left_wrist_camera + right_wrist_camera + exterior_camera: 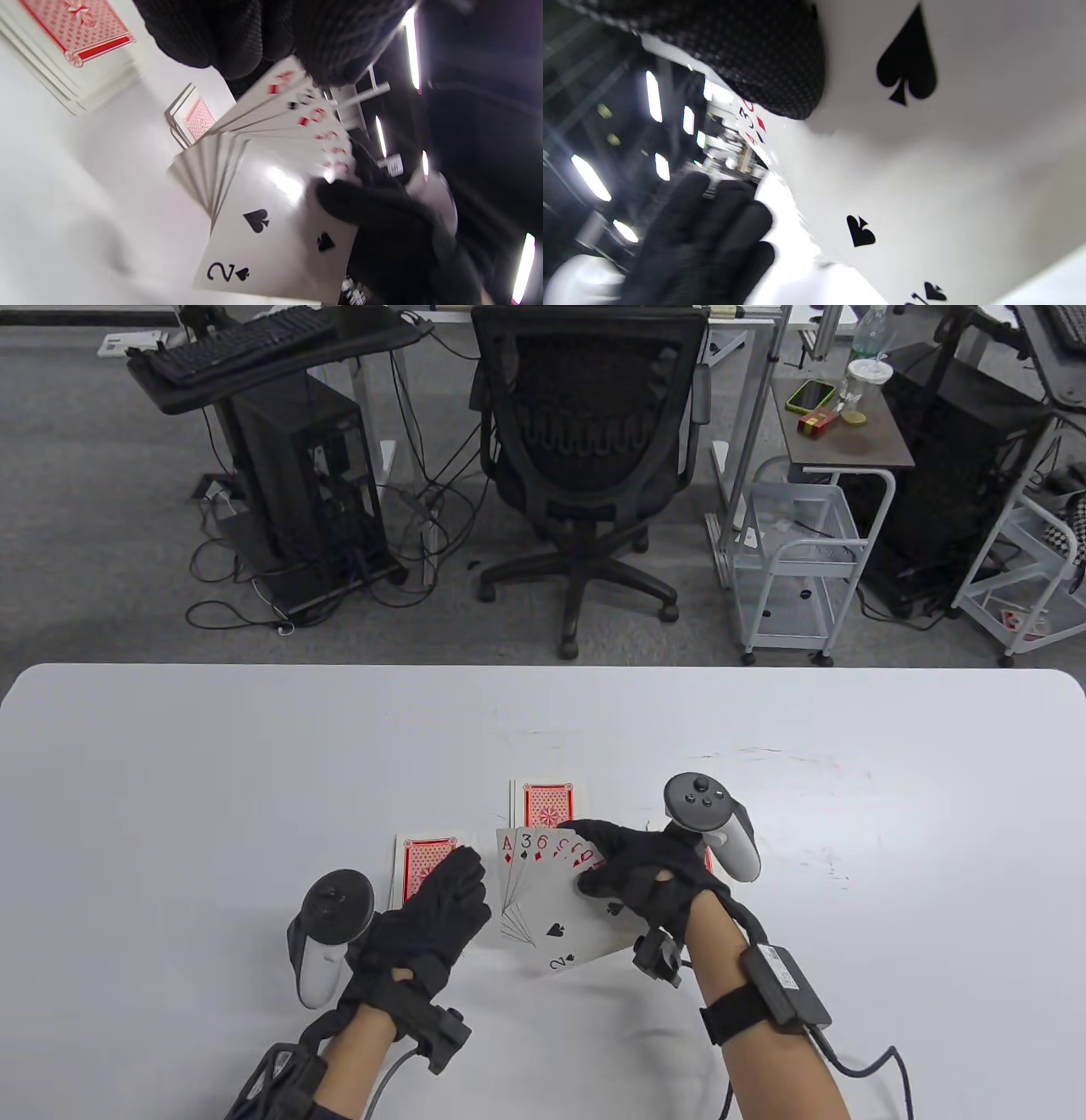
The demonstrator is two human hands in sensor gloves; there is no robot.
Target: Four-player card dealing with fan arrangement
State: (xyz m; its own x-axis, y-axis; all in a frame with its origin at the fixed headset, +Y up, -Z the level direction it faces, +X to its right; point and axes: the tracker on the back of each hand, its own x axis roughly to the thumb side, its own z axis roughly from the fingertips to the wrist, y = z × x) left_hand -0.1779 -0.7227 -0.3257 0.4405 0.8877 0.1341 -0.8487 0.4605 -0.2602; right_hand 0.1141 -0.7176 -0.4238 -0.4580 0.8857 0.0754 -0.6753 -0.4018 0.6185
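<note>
Now right hand [649, 872] around card fan [556, 895]

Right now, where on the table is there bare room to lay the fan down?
Free: the table's left part, its right part past the right hand, and the strip along the far edge. Crowded: the near centre, where the card fan, the left hand and two face-down piles sit together.

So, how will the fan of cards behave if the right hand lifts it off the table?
The fan is probably light and thin, so it may bend a little. The glossy face of the two of spades shows glare, so cards could slide and the spread may close or drop. The right hand pinches one side only; a firm grip seems wise.
</note>
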